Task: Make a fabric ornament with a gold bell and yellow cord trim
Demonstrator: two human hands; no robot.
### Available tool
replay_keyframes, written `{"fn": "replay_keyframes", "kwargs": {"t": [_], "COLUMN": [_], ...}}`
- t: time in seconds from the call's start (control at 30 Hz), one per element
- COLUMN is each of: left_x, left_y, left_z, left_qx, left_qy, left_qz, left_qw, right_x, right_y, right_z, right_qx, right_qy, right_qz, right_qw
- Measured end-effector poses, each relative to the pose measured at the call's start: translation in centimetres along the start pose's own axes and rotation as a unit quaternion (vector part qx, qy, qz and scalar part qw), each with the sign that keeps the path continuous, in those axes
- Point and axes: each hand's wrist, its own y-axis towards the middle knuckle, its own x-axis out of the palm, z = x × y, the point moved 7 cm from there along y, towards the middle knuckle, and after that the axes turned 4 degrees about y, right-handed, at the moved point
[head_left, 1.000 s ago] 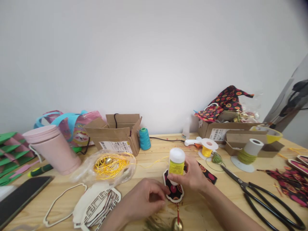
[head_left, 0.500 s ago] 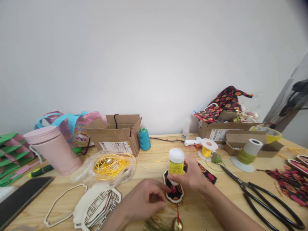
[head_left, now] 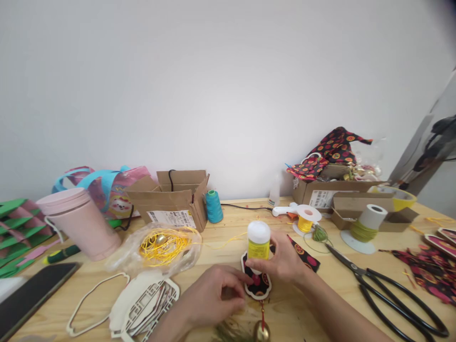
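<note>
My right hand (head_left: pixel 281 261) is closed round a white-capped glue bottle (head_left: pixel 258 242) with a yellow label. The bottle is upright over a scallop-edged pendant (head_left: pixel 261 287), whose pale frame surrounds dark patterned fabric, and hides its upper part. I cannot tell whether the bottle's lower end touches the fabric. At the pendant's left edge, my left hand (head_left: pixel 217 292) has curled fingers, with fingertips pressed on the rim. A red cord runs down from the pendant to a brass bell (head_left: pixel 262 331). A strip of patterned fabric (head_left: pixel 302 255) lies behind my right hand.
Pale wooden cutouts (head_left: pixel 144 304) lie left of my hands, near a bag of yellow cord (head_left: pixel 164 244). Black-handled scissors (head_left: pixel 388 289) lie on the right. Behind stand cardboard boxes (head_left: pixel 171 199), teal thread (head_left: pixel 214 207), a white glue gun (head_left: pixel 285 209) and cord spools (head_left: pixel 368 225).
The glue bottle in my right hand has shifted very slightly left and down. My left hand stays at the pendant's edge.
</note>
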Motion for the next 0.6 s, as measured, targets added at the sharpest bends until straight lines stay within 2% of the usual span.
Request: {"fn": "replay_keyframes", "kwargs": {"t": [0.6], "left_x": [0.05], "left_y": [-0.04], "left_z": [-0.02], "left_qx": [-0.005], "left_qy": [-0.025], "left_qz": [0.009], "left_qw": [1.000], "right_x": [0.14], "right_y": [-0.05], "right_z": [-0.11], "right_qx": [0.003], "right_qy": [0.017], "right_qz": [-0.006], "right_qw": [1.000]}}
